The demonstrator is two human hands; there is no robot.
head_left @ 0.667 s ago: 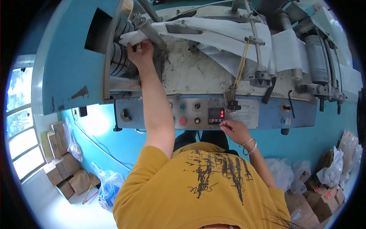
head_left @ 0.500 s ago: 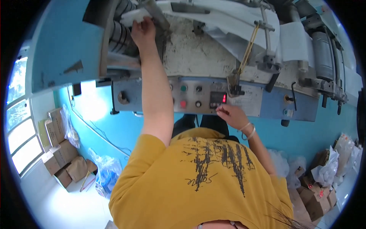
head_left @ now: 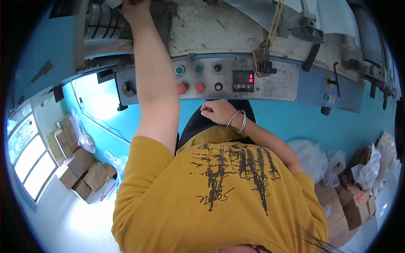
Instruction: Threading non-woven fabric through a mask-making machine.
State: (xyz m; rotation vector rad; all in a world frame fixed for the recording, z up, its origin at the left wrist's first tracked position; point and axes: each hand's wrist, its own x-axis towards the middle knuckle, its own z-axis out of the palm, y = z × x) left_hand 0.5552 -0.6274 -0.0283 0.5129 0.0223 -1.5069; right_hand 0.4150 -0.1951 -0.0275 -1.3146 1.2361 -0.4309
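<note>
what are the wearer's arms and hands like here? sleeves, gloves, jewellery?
Both hands are bare, no gloves. The left hand and its forearm are uncovered up to a short mustard-yellow T-shirt sleeve. The right hand has thin silver bangles at the wrist; that arm is likewise bare below the yellow sleeve. No watch or rings can be made out.

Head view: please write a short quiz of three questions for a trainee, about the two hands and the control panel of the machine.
1. True or false: the right hand is pressing one of the red buttons on the control panel.
2. Where is the left hand? A) up at the machine top, beside the ribbed roller; B) on the cardboard boxes; C) on the digital display.
3. How many red buttons does the control panel show?

Key:
1. False. The fingers are curled closed and the hand is just below the panel, not on a button.
2. A.
3. Two.
</note>
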